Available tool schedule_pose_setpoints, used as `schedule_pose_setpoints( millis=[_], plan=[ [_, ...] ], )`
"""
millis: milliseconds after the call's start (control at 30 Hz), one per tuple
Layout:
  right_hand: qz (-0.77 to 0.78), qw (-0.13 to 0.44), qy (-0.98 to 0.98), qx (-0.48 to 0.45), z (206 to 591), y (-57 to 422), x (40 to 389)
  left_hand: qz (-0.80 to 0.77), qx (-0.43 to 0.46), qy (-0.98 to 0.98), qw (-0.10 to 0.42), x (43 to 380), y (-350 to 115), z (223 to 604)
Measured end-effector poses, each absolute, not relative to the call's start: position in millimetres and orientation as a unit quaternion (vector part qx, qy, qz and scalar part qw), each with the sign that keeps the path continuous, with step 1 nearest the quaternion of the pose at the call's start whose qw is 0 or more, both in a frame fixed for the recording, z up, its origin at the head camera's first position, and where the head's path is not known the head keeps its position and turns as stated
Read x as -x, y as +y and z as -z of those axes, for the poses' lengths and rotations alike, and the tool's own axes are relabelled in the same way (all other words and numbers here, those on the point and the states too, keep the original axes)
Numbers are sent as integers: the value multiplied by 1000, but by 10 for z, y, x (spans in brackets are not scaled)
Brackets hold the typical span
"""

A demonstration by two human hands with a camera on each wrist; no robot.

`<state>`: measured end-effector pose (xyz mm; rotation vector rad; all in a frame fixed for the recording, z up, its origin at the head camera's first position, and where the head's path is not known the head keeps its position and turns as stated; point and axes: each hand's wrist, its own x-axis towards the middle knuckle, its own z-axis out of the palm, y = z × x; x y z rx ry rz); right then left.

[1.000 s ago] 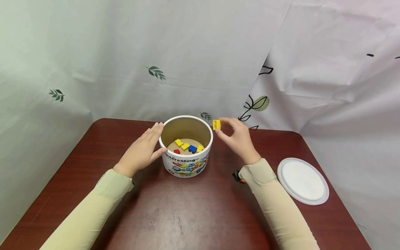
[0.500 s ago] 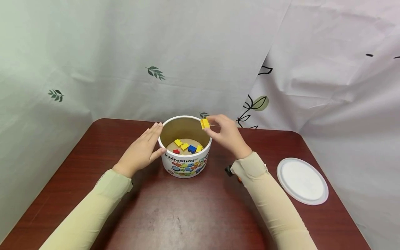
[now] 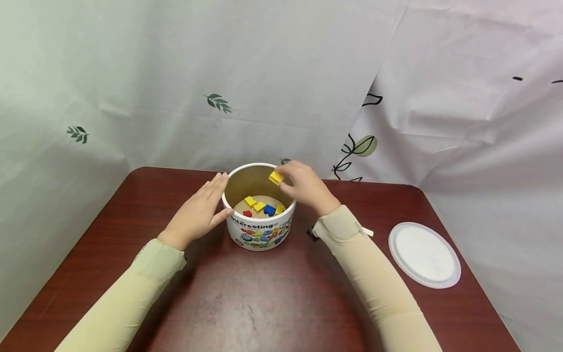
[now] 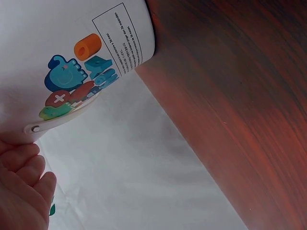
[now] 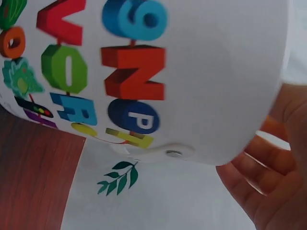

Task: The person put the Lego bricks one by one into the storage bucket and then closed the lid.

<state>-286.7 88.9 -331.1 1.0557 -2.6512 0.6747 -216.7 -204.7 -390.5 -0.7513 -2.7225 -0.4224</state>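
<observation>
- Pinching a yellow brick (image 3: 276, 177) in a closed grip, between thumb and fingers of the right hand (image 3: 305, 188), at the far right part of the tub (image 3: 259, 237) mouth (exact height hard to judge from above).
- Likely to clip the edge and tumble outside if released too close to that side; also liable to slip early if pinched only by a corner.
- Touching the tub's left edge with the left hand (image 3: 193, 215), fingers straight, gripping nothing; apt to tilt or slide the tub if pushed unevenly.
- Inside, on the bottom, showing loose yellow bricks (image 3: 250, 201), a blue brick (image 3: 269, 210) and a red brick (image 3: 248, 213); easily scattered by a high drop.
- Note, well apart on the desk (image 3: 246, 303), a round white lid (image 3: 424, 255), possibly nudged by the right sleeve (image 3: 374, 278) if swung wide.
</observation>
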Motion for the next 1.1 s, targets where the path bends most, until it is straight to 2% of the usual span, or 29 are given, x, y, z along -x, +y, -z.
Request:
schedule_pose_setpoints(
  millis=[233,600,867,1100],
  plan=[
    [-229,132,-902,-342,3348,904,2845,149,265,-941,147,2163,-2050,3915],
    [-332,192,-863,-330,3387,1157,2684,149,260,-943,143,2157,-2040,3901],
    [-351,186,-866,-305,3379,1482,2495,148,260,-944,140,2163,-2039,3901],
    [-329,133,-890,-286,3467,1796,2405,146,261,-944,137,2166,-2051,3891]
  ],
)
